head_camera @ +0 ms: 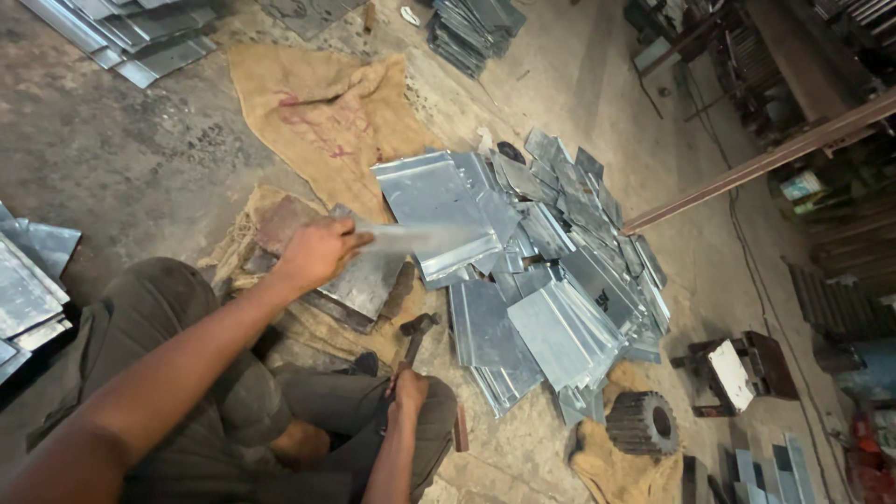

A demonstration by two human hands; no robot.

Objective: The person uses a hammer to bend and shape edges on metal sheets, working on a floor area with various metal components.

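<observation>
My left hand (318,252) grips one end of a thin galvanised metal sheet (420,238), blurred, held out over a flat steel block (364,285) that lies on burlap. My right hand (408,387) rests low near my knee, closed around the handle of a hammer (417,329), whose head points up beside the block. A heap of folded metal sheets (551,280) spreads just right of the block. I sit on the floor with my legs bent under my arms.
A burlap sack (327,117) lies on the concrete floor beyond the block. More sheet stacks sit at the top left (131,37), top centre (471,28) and left edge (28,280). A toothed gear (644,425), a small metal stand (733,373) and a long rusty bar (756,163) are on the right.
</observation>
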